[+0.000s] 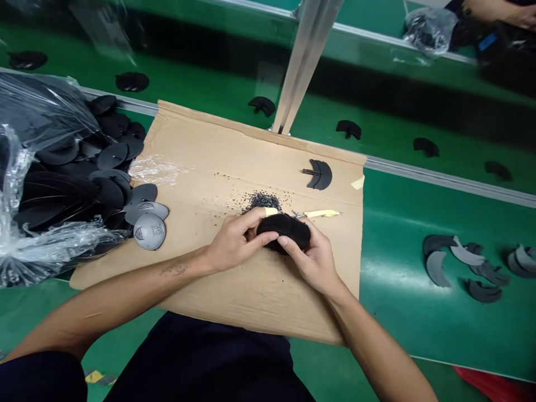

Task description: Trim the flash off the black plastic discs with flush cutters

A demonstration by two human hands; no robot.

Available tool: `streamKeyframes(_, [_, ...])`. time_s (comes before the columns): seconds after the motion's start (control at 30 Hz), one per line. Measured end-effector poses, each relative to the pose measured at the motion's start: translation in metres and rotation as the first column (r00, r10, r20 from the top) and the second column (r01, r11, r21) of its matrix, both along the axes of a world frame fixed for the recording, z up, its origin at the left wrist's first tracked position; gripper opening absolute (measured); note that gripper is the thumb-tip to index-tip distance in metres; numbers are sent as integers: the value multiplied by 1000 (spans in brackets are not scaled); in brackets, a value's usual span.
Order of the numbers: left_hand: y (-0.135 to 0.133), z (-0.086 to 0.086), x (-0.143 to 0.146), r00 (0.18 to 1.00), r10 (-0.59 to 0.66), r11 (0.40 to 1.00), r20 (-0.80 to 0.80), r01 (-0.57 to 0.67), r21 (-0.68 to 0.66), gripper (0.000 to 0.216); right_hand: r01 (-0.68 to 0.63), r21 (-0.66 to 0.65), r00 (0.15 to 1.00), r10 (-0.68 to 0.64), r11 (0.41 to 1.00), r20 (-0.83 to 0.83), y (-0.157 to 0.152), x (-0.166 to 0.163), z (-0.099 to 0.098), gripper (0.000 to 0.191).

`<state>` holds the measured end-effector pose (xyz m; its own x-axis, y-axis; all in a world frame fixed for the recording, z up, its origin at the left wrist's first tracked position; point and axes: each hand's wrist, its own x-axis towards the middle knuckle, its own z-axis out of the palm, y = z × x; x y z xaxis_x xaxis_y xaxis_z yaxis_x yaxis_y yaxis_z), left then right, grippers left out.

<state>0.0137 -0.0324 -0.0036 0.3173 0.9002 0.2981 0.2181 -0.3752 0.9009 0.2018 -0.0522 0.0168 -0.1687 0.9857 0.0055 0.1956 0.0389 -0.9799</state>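
Both my hands grip one rounded black plastic part [285,231] above the cardboard sheet [234,301]. My left hand [237,237] holds its left end, thumb on the near side, with yellow tape around a fingertip. At its right end my right hand [312,254] is closed on it, thumb on the near face. Just beyond the part lies a heap of small black shavings [263,201]. A thin tool with a yellow-wrapped handle [322,213] rests right of the heap. Farther back is a curved black piece with a stem [320,175].
Left, a clear plastic bag [46,111] spills many black disc-like parts [111,156]. Curved grey and black pieces [438,268] lie on the green table at right. Behind a metal post [307,61], spaced black parts [348,129] sit on a green surface. Another person's arm [498,10] shows top right.
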Motion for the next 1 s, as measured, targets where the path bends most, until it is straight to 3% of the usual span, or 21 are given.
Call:
streamKeyframes(0.33, [-4, 4, 5, 998, 45, 997, 53, -42, -68, 30, 31, 115, 999, -33, 993, 15, -4, 4, 0, 26])
streamKeyframes(0.5, [1, 8, 0, 1000, 19, 994, 16, -21, 112, 21, -56, 216, 995, 36, 975, 96, -2, 7, -7, 13])
streamKeyframes(0.67, [8, 6, -4, 998, -32, 915, -46, 48, 400, 21, -157, 449, 961, 31, 880, 275, 4, 11, -6, 12])
streamKeyframes(0.8, [9, 4, -3, 999, -40, 918, -12, 41, 396, 28, -160, 518, 953, -5, 840, 304, 4, 13, -6, 19])
streamKeyframes(1.0, [8, 5, -3, 999, -15, 928, -33, 26, 373, 27, -195, 503, 954, 43, 842, 298, 3, 12, -8, 13])
